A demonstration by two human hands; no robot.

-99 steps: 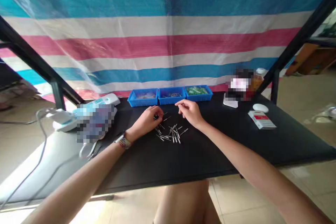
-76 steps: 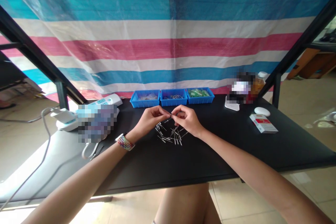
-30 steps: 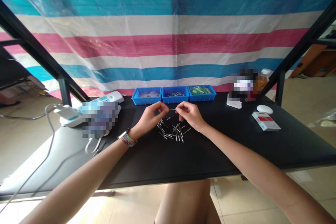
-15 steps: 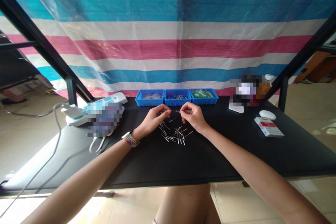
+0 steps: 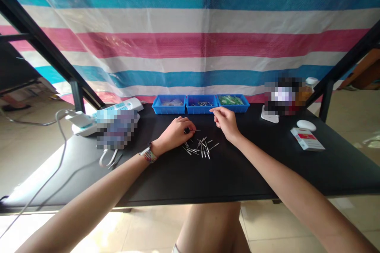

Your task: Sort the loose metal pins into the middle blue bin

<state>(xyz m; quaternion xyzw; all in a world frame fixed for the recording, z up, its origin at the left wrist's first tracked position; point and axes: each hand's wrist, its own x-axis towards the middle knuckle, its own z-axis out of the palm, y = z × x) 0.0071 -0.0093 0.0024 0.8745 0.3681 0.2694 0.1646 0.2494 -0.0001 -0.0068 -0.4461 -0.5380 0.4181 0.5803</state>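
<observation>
My left hand rests low over the table with thumb and fingers closed on a thin metal pin, its tip pointing right. Just below it lies a loose pile of silver pins, each with a thicker body and a thin stem. My right hand is at the front of the blue bins, index finger stretched out and the other fingers loosely bent; nothing shows in it. Its fingertip is by the middle blue bin, which holds similar metal pieces.
The left blue bin holds whitish pieces and the right blue bin green ones. A power strip with a cable and a blurred item stand left. At right are a white oval object and a red-and-white box.
My hands have parted. The right one let go of the pin and moved up and right toward the bins; the left kept the pin and turned palm down. The view tilted slightly downward.
</observation>
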